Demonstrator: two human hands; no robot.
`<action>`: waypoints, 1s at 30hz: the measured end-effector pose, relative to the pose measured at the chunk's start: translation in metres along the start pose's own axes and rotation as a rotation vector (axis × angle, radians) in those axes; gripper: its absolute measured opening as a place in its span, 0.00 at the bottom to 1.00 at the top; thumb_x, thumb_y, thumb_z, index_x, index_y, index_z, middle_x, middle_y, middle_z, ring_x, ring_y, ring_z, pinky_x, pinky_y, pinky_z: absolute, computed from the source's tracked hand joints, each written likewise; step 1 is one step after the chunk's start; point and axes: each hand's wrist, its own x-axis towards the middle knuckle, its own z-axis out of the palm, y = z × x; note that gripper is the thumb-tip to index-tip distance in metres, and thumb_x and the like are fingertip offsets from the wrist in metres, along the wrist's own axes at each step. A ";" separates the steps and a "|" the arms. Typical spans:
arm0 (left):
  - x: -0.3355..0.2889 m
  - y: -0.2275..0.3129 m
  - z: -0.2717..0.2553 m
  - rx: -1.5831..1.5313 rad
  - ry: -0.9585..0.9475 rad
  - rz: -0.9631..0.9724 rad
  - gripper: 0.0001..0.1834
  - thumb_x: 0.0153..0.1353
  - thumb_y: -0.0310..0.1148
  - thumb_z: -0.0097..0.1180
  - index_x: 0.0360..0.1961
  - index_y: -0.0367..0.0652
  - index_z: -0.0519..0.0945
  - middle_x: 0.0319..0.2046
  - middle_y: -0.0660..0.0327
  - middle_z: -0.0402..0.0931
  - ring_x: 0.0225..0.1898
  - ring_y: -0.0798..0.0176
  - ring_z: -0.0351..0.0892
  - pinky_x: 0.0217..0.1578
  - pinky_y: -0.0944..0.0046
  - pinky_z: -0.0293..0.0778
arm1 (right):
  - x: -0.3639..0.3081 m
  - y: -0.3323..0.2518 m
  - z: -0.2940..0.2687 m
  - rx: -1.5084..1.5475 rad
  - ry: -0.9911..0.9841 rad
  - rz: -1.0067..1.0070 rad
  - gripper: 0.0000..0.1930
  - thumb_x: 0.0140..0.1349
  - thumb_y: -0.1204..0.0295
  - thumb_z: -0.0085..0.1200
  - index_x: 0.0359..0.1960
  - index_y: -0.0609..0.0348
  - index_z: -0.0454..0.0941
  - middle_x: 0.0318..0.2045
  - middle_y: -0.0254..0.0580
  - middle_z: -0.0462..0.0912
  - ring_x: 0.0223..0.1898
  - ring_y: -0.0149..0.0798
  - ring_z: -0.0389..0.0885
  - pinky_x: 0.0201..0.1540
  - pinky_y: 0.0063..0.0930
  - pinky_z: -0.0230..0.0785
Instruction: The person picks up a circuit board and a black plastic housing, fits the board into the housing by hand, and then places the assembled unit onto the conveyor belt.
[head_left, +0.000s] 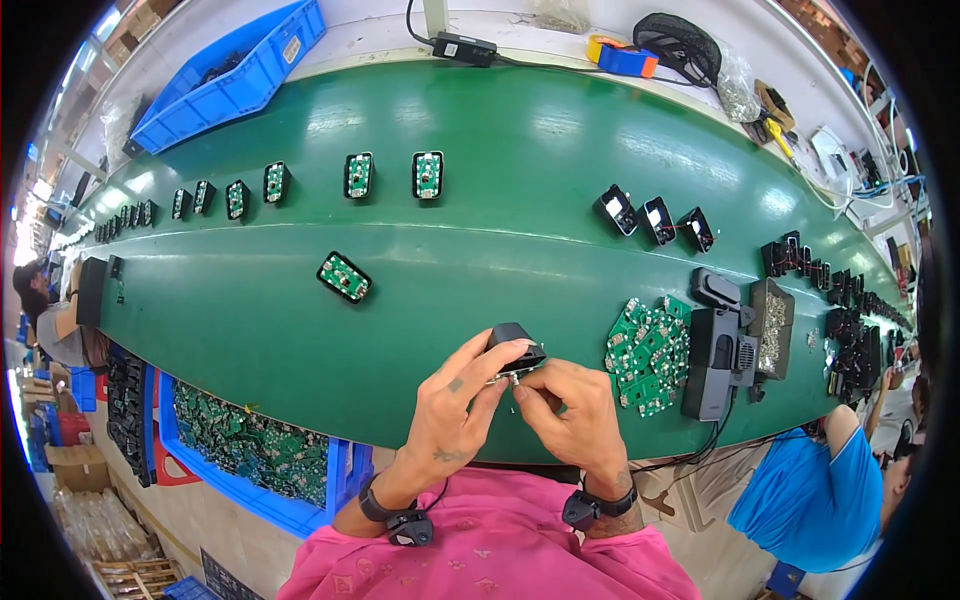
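Note:
Close in front of me, my left hand (448, 408) grips a black plastic housing (511, 336), fingers wrapped around its side and top. My right hand (577, 408) is closed in a pinch at the housing's near edge, where a small light-coloured part shows between the fingertips. What exactly it pinches is too small to tell. Just right of that hand lies a pile of green circuit boards (650, 355). Farther left on the table, a black housing with a green board inside (344, 277) sits at an angle.
A row of board-filled housings (428, 175) runs left across the green worktable (480, 250). Three housings (658, 221) stand at the right, near a black device (712, 365) and a bin of small metal parts (771, 330). Blue crates (230, 85) flank the table. Co-workers sit at both sides.

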 end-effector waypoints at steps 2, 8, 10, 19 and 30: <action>-0.001 -0.001 0.001 -0.002 0.001 -0.007 0.25 0.58 0.15 0.56 0.56 0.45 0.79 0.55 0.44 0.75 0.45 0.44 0.83 0.43 0.58 0.80 | 0.001 0.002 0.001 0.022 -0.012 0.040 0.03 0.55 0.79 0.59 0.29 0.65 0.79 0.21 0.43 0.77 0.18 0.39 0.75 0.21 0.32 0.65; -0.002 0.000 0.002 0.031 0.008 -0.019 0.23 0.56 0.15 0.58 0.54 0.42 0.80 0.53 0.44 0.77 0.48 0.46 0.83 0.47 0.60 0.79 | 0.001 0.000 0.000 0.015 -0.035 0.069 0.03 0.56 0.79 0.59 0.28 0.66 0.78 0.21 0.43 0.77 0.19 0.38 0.75 0.22 0.31 0.66; -0.004 0.001 0.004 0.050 0.012 -0.019 0.23 0.56 0.15 0.58 0.54 0.42 0.80 0.53 0.44 0.77 0.48 0.45 0.83 0.46 0.59 0.79 | 0.002 -0.002 0.000 0.013 -0.024 0.077 0.03 0.56 0.79 0.59 0.28 0.66 0.78 0.21 0.44 0.77 0.19 0.40 0.76 0.22 0.32 0.66; -0.010 -0.012 0.013 0.277 0.101 0.072 0.22 0.59 0.17 0.58 0.57 0.41 0.77 0.52 0.45 0.77 0.44 0.48 0.84 0.44 0.61 0.80 | 0.000 0.007 0.024 -0.071 0.102 0.029 0.03 0.58 0.78 0.59 0.30 0.65 0.79 0.22 0.45 0.79 0.20 0.42 0.76 0.23 0.33 0.66; 0.001 -0.006 -0.012 -0.316 -0.059 -0.291 0.30 0.56 0.13 0.60 0.61 0.38 0.72 0.55 0.54 0.75 0.45 0.64 0.83 0.42 0.65 0.84 | -0.012 0.018 0.031 0.453 0.209 0.291 0.05 0.68 0.77 0.56 0.39 0.68 0.78 0.28 0.35 0.82 0.26 0.25 0.79 0.29 0.19 0.73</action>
